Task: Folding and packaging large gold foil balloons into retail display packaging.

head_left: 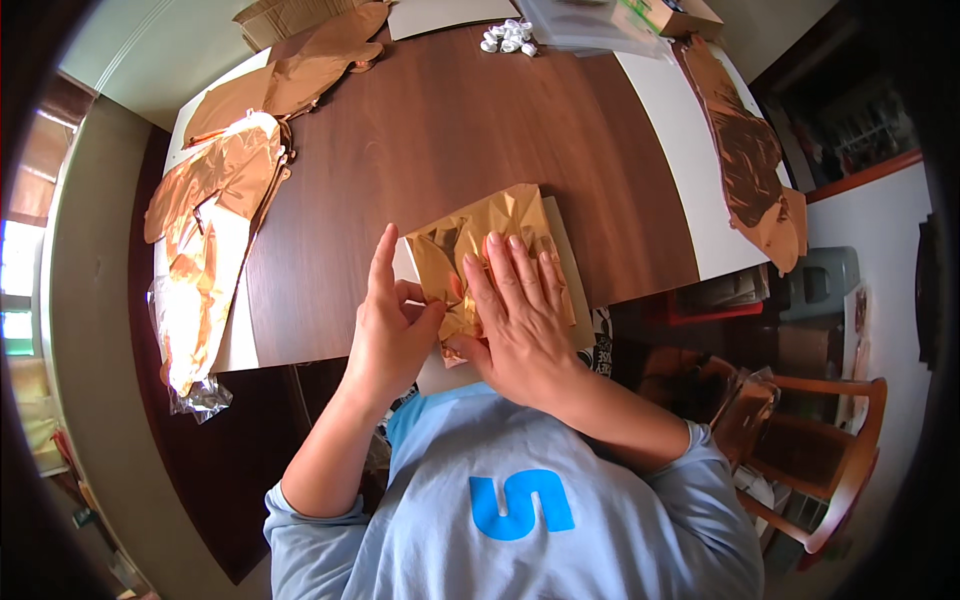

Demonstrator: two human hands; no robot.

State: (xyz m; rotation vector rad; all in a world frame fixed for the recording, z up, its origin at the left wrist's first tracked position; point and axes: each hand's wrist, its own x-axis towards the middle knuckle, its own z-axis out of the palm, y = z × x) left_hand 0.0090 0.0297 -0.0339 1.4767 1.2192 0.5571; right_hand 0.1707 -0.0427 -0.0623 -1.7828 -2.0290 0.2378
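A folded, creased gold foil sheet (512, 208) lies at the table's near edge, on top of a pale flat board (563, 232) that shows along its right side. My right hand (520, 320) rests flat on the foil, its fingers stretched out and pointing away from me. At the foil's left edge is my left hand (388, 335), index finger raised. Its thumb and curled fingers close on the edge of the foil, though the pinch itself is partly hidden.
Copper-coloured foil pieces (225, 180) are spread along the table's left side. More foil (735, 140) hangs over the right edge. Small white rolled pieces (510, 37) lie at the far side, by a clear plastic sheet (590, 25). A wooden chair (815, 430) stands at right.
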